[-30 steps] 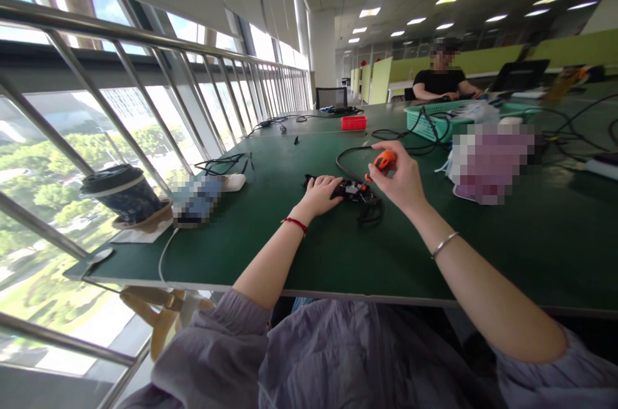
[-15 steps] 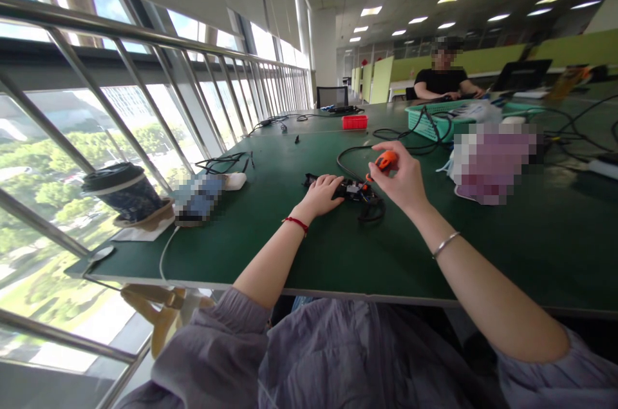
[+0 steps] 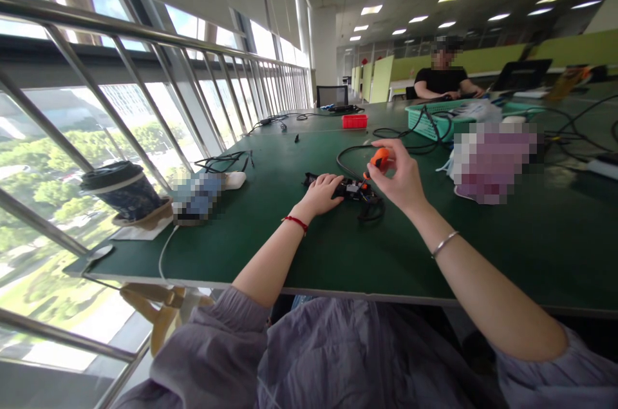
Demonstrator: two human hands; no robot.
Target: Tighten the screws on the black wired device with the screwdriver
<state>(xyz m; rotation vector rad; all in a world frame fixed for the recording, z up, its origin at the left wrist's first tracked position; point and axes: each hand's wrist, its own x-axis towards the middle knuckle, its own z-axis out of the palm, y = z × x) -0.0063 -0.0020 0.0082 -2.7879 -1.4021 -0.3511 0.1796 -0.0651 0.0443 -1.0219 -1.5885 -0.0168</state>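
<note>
On the green tabletop lies a long black electronic device (image 3: 354, 189) with small parts showing and a black cable at its right end. My left hand (image 3: 322, 195) lies over its left part with fingers curled on it, hiding that section. An orange-and-black screwdriver (image 3: 380, 159) is pinched by its handle in my right hand (image 3: 400, 176). The tool tilts down to the left, and its tip is at the device's right part. Whether the tip sits in a screw is too small to tell.
A red box (image 3: 354, 121) and a green basket (image 3: 429, 124) of cables stand farther back. At left are a paper cup (image 3: 128, 193), a blurred phone-like object (image 3: 199, 196) and a white charger (image 3: 235, 180). A co-worker (image 3: 440, 82) sits across the table (image 3: 232, 248).
My right hand and the screwdriver handle have shifted slightly to the left and turned a little. The left hand stays on the device.
</note>
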